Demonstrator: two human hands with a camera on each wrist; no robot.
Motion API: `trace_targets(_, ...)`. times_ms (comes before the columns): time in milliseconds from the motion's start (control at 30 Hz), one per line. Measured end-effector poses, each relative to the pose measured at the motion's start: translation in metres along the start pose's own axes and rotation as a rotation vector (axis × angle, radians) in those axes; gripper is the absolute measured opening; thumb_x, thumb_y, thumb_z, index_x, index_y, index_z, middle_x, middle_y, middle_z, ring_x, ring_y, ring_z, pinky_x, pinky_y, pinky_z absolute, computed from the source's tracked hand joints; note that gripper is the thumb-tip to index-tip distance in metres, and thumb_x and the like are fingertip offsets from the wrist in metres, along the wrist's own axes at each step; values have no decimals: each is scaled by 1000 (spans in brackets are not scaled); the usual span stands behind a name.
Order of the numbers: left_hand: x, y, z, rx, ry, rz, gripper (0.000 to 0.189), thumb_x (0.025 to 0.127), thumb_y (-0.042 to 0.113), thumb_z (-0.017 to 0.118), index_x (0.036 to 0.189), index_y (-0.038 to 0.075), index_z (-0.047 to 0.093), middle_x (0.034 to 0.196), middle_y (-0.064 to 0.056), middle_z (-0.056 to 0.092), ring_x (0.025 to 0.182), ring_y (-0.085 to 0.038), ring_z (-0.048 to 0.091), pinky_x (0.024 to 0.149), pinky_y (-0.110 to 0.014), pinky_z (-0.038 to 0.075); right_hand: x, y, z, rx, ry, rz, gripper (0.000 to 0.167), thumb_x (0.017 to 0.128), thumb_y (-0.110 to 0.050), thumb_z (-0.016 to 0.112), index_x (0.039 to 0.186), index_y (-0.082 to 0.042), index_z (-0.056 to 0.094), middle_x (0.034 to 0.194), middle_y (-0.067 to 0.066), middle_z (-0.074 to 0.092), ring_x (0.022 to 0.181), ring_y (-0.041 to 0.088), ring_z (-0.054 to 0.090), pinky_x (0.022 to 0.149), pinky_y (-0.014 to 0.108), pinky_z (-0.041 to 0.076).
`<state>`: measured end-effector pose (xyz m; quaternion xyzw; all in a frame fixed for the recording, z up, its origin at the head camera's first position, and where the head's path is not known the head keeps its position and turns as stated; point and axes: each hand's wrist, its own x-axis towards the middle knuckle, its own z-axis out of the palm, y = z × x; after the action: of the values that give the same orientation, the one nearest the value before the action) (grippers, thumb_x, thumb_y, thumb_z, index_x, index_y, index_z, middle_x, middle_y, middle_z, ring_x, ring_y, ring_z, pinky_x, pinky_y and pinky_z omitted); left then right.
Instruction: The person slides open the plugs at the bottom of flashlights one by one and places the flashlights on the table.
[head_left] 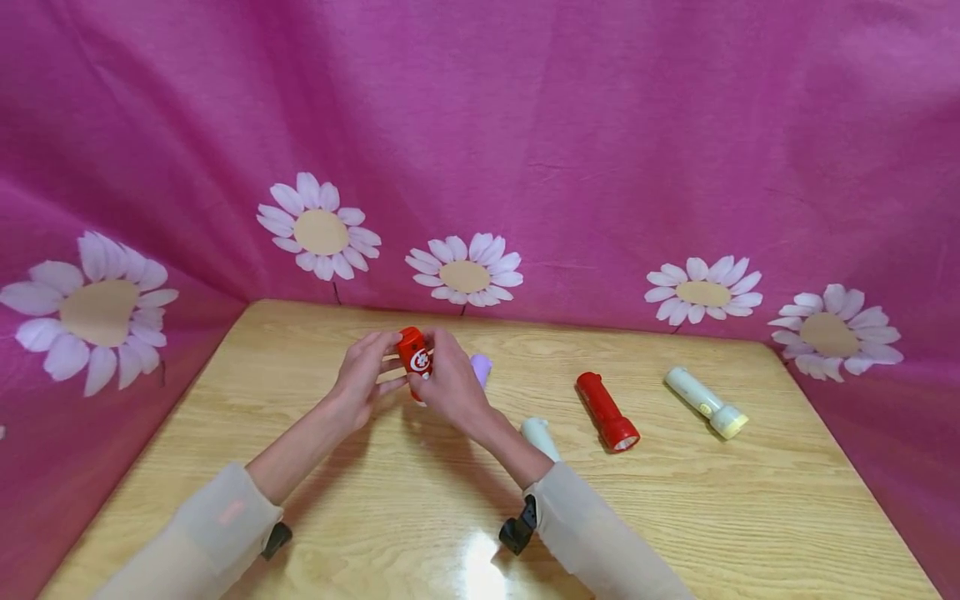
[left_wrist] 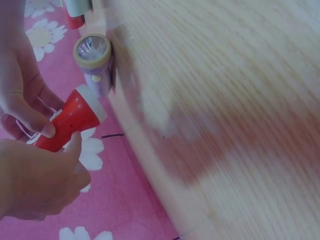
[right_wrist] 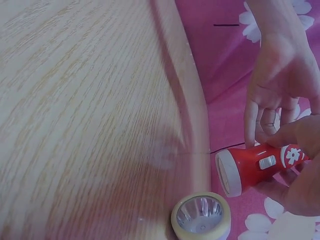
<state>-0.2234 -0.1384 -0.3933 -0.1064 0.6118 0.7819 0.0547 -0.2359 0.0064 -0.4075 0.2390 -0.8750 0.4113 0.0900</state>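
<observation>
A small red flashlight [head_left: 412,354] with a white flower print and a white head rim is held tilted, head down, close over the table. My right hand [head_left: 453,383] grips its body between thumb and fingers, as the right wrist view [right_wrist: 300,170] also shows. From the other side my left hand [head_left: 360,379] reaches in with fairly straight fingers [right_wrist: 251,125], their tips at the flashlight's side. Close beyond the right hand is a purple flashlight [left_wrist: 99,80], mostly hidden in the head view but standing out with its tan rim in the left wrist view.
A pale flashlight [head_left: 540,435] lies partly behind my right forearm. Farther right on the wooden table [head_left: 720,517] lie a larger red flashlight [head_left: 603,408] and a pale one with a yellow rim [head_left: 701,398]. A pink flowered cloth [head_left: 570,167] hangs behind the table.
</observation>
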Motion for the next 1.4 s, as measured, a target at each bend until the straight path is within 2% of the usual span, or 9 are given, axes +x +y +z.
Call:
trace_targets(300,0,0,2,-23,5,-8,21,99,18,50,112,5,58,111,-11,55,97,-22,59,86,-37,57,-1,1,-2,-9,22,-24,49,79,1,77,120,2,52,109,13,60,98,27,60,85,36,52)
trace_targets(500,0,1,0,-28,2,-14,20,100,19,49,112,5,58,115,-12,54,103,-24,58,89,-41,56,-2,0,-1,-9,21,-22,47,78,1,77,119,1,53,108,12,61,96,26,60,83,35,52)
trace_targets(700,-1,2,-1,-45,-4,-28,19,100,20,51,111,5,57,112,-12,56,105,-27,57,92,-44,54,-2,0,-3,-9,7,-3,47,79,1,77,120,0,55,109,12,62,94,24,60,79,32,52)
trace_targets(1033,3,4,1,-49,-11,-48,22,101,22,53,115,5,56,116,-13,56,110,-29,55,95,-47,52,0,-2,-6,-7,11,10,47,79,0,79,121,1,58,109,13,64,97,25,61,81,34,53)
trace_targets(1400,5,3,2,-71,-21,-61,20,101,22,54,113,5,55,109,-9,59,108,-29,56,91,-49,54,-2,0,-7,-25,17,7,49,78,1,79,122,1,59,110,13,64,98,25,61,81,33,52)
